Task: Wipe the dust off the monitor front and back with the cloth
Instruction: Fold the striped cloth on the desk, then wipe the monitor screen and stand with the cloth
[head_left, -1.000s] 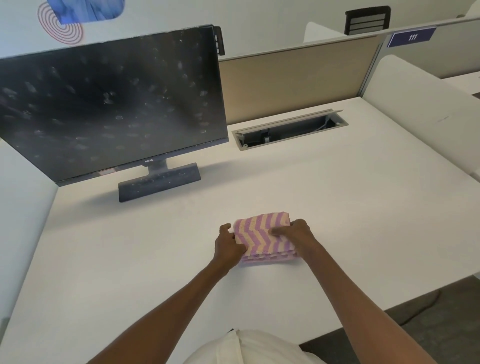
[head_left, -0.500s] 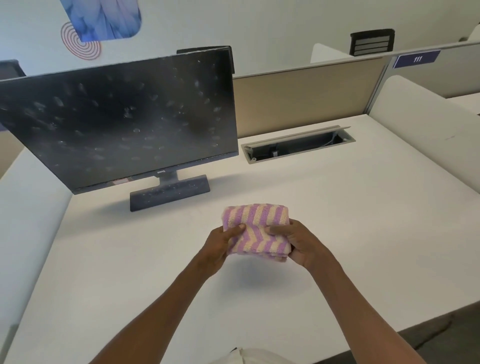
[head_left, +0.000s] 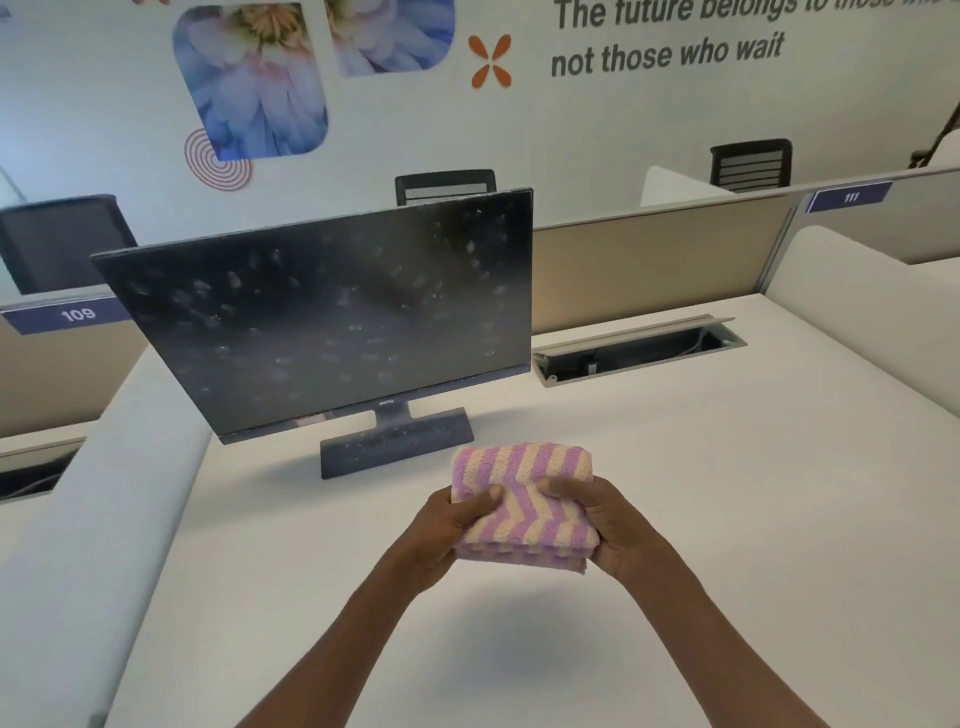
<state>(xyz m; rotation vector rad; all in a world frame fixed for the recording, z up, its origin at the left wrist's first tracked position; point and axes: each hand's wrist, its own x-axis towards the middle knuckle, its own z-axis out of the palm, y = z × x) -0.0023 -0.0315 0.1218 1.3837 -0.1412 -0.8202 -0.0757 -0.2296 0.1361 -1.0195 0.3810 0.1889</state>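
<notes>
A black monitor (head_left: 332, 322) stands on its stand at the back left of the white desk (head_left: 727, 519), its dark screen speckled with dust smudges and facing me. A folded purple-and-cream striped cloth (head_left: 524, 499) hangs in the air above the desk, in front of the monitor's base. My left hand (head_left: 447, 535) grips the cloth's left edge, thumb on top. On the other side my right hand (head_left: 605, 525) grips the right edge, its thumb pressed into the top. The monitor's back is hidden.
An open cable tray (head_left: 639, 351) is sunk into the desk to the right of the monitor. Beige partitions (head_left: 649, 270) run along the back, white curved dividers (head_left: 872, 322) on both sides. Office chairs (head_left: 750, 163) stand behind the partition.
Both hands lifted the cloth off the desk and carried it up and forward toward the monitor. The view tilted upward, showing more of the wall.
</notes>
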